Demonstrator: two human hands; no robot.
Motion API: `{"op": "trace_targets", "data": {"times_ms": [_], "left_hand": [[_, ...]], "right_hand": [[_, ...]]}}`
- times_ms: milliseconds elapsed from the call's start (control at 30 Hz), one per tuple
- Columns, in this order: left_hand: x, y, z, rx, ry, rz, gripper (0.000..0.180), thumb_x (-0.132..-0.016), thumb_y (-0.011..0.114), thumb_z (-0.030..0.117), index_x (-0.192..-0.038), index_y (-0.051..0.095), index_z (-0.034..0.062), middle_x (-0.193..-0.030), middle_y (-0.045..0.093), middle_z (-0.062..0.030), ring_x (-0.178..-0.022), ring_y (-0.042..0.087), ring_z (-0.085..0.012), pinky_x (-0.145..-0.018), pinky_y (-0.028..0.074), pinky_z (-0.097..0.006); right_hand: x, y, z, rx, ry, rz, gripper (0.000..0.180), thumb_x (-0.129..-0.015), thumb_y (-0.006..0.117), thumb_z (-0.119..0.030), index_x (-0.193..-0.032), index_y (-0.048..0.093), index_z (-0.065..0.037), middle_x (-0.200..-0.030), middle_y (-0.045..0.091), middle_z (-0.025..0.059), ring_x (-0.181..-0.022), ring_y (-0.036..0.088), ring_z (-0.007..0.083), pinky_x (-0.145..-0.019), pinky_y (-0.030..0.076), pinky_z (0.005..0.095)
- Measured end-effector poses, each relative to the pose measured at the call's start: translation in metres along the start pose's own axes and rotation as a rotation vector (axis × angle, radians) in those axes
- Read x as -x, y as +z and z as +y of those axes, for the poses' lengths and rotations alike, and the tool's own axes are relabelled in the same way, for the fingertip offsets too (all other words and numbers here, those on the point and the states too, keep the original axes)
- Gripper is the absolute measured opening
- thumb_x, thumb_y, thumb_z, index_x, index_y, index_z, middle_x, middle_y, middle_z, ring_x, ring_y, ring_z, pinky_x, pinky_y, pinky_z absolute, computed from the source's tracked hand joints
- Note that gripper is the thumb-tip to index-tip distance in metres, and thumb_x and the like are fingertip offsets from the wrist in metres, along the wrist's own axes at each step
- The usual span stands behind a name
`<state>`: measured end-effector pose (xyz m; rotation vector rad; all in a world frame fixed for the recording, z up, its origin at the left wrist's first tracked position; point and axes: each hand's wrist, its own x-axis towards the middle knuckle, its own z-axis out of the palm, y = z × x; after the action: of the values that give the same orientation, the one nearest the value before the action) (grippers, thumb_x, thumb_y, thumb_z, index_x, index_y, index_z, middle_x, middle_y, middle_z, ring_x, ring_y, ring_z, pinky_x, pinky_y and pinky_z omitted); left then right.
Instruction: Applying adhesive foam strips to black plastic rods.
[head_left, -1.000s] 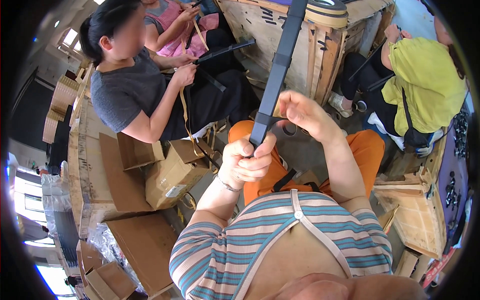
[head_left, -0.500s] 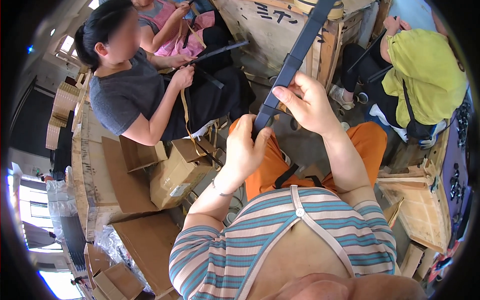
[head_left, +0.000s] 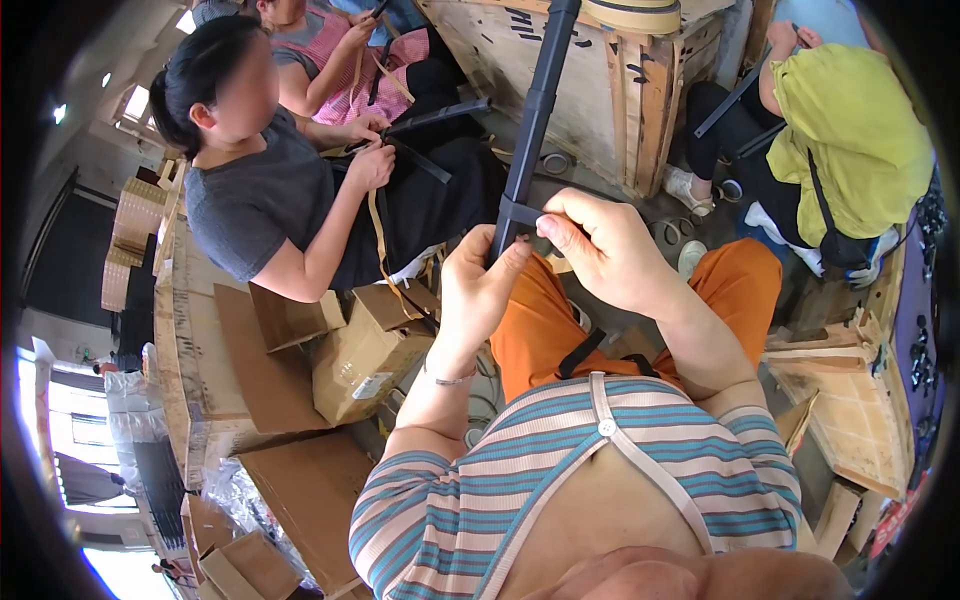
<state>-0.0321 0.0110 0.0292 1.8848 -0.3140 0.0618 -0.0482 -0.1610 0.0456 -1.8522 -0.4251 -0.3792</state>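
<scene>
A long, straight black bar rises from my lap toward the far side, with black bands wrapped around it at intervals. My left hand is closed around its near end, thumb along the side. My right hand is beside it, pinching the loose end of a black band that goes around the bar just above my left hand. What the bar is made of, I cannot tell. Both hands are above my orange trousers.
At left, a co-worker in a grey shirt handles another black bar and a tan strap. Beyond sits a person in a pink apron; at right, one in yellow. Cardboard box, wooden crates and tape rolls stand around.
The bar has swung more upright and its far end has moved left. My right hand has slid down from gripping the bar to pinching the band near my left hand.
</scene>
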Motion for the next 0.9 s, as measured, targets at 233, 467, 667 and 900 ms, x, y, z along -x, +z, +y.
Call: {"op": "trace_targets", "data": {"times_ms": [233, 467, 667, 900], "left_hand": [[0.005, -0.014, 0.011, 0.813, -0.211, -0.427, 0.022, -0.088, 0.055, 0.021, -0.094, 0.050, 0.0005, -0.055, 0.035, 0.0026, -0.041, 0.027, -0.0040, -0.037, 0.019, -0.019], [0.000, -0.018, 0.005, 1.129, -0.348, -0.721, 0.032, -0.089, 0.052, 0.030, -0.091, 0.047, -0.0015, -0.053, 0.034, 0.0019, -0.038, 0.028, -0.0041, -0.032, 0.020, -0.018], [-0.001, -0.019, -0.002, 1.288, -0.460, -0.793, 0.035, -0.091, 0.048, 0.032, -0.091, 0.047, -0.0034, -0.052, 0.035, 0.0012, -0.037, 0.028, -0.0042, -0.030, 0.020, -0.017], [0.003, -0.011, 0.004, 1.152, -0.437, -0.691, 0.038, -0.091, 0.046, 0.034, -0.089, 0.048, -0.0040, -0.051, 0.035, 0.0009, -0.036, 0.028, -0.0046, -0.030, 0.019, -0.018]], "right_hand": [[0.009, 0.008, -0.011, -0.181, -0.051, 0.049, 0.014, -0.089, 0.053, -0.014, -0.081, 0.054, -0.002, -0.053, 0.048, 0.0040, -0.045, 0.043, 0.0083, -0.044, 0.035, 0.0232], [0.012, 0.005, -0.013, -0.276, 0.014, 0.017, 0.011, -0.089, 0.052, -0.010, -0.083, 0.053, -0.001, -0.057, 0.047, 0.0017, -0.048, 0.039, 0.0051, -0.044, 0.032, 0.0217], [0.012, 0.007, -0.012, -0.322, 0.043, 0.023, 0.008, -0.089, 0.051, -0.008, -0.084, 0.052, -0.002, -0.058, 0.046, -0.0003, -0.051, 0.039, 0.0033, -0.045, 0.032, 0.0205], [0.012, 0.005, -0.013, -0.446, 0.127, 0.016, 0.010, -0.086, 0.053, -0.006, -0.078, 0.052, 0.000, -0.064, 0.062, 0.0088, -0.059, 0.062, 0.0134, -0.053, 0.045, 0.0245]]}}
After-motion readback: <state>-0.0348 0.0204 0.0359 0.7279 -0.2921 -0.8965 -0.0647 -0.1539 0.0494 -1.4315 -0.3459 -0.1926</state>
